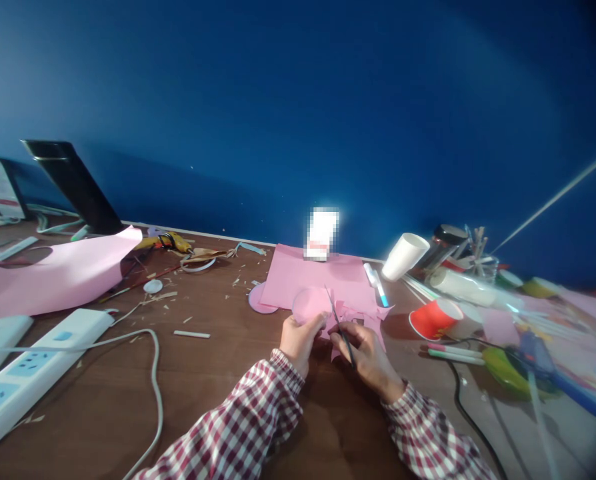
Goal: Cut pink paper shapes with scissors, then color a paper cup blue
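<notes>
My left hand [299, 339] is closed on a round piece of pink paper [310, 305], held up just above the brown table [218, 373]. My right hand [367, 353] grips a thin pair of scissors [339, 325], whose blades point up at the paper's right edge. Jagged pink offcuts [363, 313] lie right behind my hands. A larger pink sheet [318, 277] lies flat beyond them, with a pink disc [259, 300] at its left corner. Both sleeves are red-and-white checked.
A white power strip [33, 367] and its cable [154, 373] lie at the left, near a big pink sheet [53, 273]. To the right are a tipped red cup [432, 319], a white cup [404, 256], markers [378, 283], a jar and a glue gun [533, 350]. Small scraps litter the table.
</notes>
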A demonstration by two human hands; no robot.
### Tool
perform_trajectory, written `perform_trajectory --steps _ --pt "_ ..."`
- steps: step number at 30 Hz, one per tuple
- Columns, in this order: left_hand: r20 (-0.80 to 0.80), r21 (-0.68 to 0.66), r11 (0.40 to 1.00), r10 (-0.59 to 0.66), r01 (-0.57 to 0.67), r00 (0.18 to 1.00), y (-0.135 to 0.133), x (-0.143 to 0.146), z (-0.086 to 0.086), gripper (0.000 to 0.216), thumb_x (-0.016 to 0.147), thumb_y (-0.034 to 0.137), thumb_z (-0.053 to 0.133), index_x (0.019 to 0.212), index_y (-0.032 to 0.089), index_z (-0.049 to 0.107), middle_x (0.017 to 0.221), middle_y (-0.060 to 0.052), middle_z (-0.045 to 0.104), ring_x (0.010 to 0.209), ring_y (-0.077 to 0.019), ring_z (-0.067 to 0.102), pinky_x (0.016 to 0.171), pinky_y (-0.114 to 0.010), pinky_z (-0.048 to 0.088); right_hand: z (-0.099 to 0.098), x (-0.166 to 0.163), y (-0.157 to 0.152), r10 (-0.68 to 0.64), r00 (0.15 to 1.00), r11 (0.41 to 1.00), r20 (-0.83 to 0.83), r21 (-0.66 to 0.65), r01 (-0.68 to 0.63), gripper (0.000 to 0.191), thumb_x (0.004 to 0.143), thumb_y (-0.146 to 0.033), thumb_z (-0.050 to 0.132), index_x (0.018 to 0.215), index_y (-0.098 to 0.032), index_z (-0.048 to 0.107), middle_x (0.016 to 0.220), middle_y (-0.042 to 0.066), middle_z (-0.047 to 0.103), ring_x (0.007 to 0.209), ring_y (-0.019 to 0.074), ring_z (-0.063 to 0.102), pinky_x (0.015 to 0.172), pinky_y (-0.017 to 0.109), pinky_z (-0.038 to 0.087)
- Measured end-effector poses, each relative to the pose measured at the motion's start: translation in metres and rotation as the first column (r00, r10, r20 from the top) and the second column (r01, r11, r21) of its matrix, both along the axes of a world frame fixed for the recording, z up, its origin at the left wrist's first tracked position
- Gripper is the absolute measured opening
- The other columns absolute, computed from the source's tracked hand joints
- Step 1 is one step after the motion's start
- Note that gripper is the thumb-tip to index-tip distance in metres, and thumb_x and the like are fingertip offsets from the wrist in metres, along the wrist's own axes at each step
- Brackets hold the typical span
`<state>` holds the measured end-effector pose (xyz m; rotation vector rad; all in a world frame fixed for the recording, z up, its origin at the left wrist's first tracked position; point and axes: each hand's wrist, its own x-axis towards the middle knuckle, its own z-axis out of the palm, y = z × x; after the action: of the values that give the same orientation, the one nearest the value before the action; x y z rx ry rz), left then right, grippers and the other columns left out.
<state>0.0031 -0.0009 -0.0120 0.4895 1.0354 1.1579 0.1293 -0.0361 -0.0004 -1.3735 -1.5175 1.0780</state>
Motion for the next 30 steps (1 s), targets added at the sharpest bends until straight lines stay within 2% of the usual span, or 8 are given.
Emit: perform_trajectory --steps 3,9,12,17,26,30 --pt "0.011 0.002 1.000 0.012 -0.012 1.000 0.001 -0.001 0.000 0.031 0.049 0.030 0.080 0.059 0.010 0.059 0.047 0.002 0.051 0.042 -0.0066 0.043 0.039 -0.020 0.035 -0.003 0.001 0.001 -0.007 1.000 1.000 -0.014 0.000 0.007 0.023 0.080 -0.038 0.059 0.079 -0.015 0.062 0.070 0.003 0.060 0.064 0.0156 0.056 0.056 0.023 0.045" --pt "0.132 -0.002 0.997 0.073 -0.073 0.989 0.001 0.002 -0.004 0.035 0.051 0.036 0.079 0.066 0.009 0.062 0.053 0.000 0.056 0.043 -0.0060 0.046 0.040 -0.019 0.037 -0.011 -0.006 0.000 -0.047 0.996 0.999 -0.081 0.017 0.049 0.020 0.079 -0.035 0.062 0.082 -0.015 0.063 0.066 0.001 0.060 0.061 0.0150 0.056 0.055 0.023 0.044" --pt "0.081 -0.007 0.996 0.092 -0.092 0.992 0.003 0.004 -0.010 0.038 0.052 0.038 0.079 0.069 0.008 0.064 0.055 -0.002 0.059 0.047 -0.0095 0.052 0.044 -0.022 0.042 -0.012 -0.014 -0.003 -0.012 0.993 0.999 -0.114 0.039 0.016 0.020 0.079 -0.035 0.063 0.086 -0.015 0.063 0.072 0.003 0.064 0.066 0.0168 0.059 0.060 0.025 0.047" --pt "0.031 -0.043 0.991 0.128 -0.126 0.991 0.004 0.005 -0.013 0.038 0.051 0.036 0.080 0.071 0.007 0.065 0.053 -0.003 0.059 0.046 -0.0127 0.055 0.044 -0.025 0.043 -0.009 -0.018 -0.005 0.009 0.998 0.999 -0.066 0.046 -0.006 0.023 0.079 -0.037 0.062 0.085 -0.016 0.064 0.077 0.006 0.066 0.071 0.0190 0.060 0.063 0.026 0.048" --pt "0.000 -0.012 0.995 0.100 -0.100 0.995 0.003 0.005 -0.014 0.038 0.052 0.035 0.079 0.074 0.006 0.067 0.054 -0.004 0.060 0.048 -0.0119 0.053 0.044 -0.024 0.042 -0.014 -0.015 -0.004 -0.001 0.996 1.000 -0.091 -0.005 0.000 0.026 0.079 -0.041 0.061 0.085 -0.016 0.062 0.067 0.001 0.059 0.057 0.0126 0.051 0.050 0.022 0.040" --pt "-0.009 -0.011 0.994 0.105 -0.105 0.994 0.003 0.006 -0.018 0.037 0.053 0.035 0.079 0.071 0.007 0.066 0.054 -0.004 0.060 0.047 -0.0117 0.052 0.044 -0.024 0.041 -0.010 -0.015 -0.004 0.014 0.995 1.000 -0.094 -0.006 -0.015 0.023 0.078 -0.039 0.062 0.081 -0.016 0.061 0.065 0.000 0.057 0.057 0.0121 0.050 0.050 0.021 0.039"
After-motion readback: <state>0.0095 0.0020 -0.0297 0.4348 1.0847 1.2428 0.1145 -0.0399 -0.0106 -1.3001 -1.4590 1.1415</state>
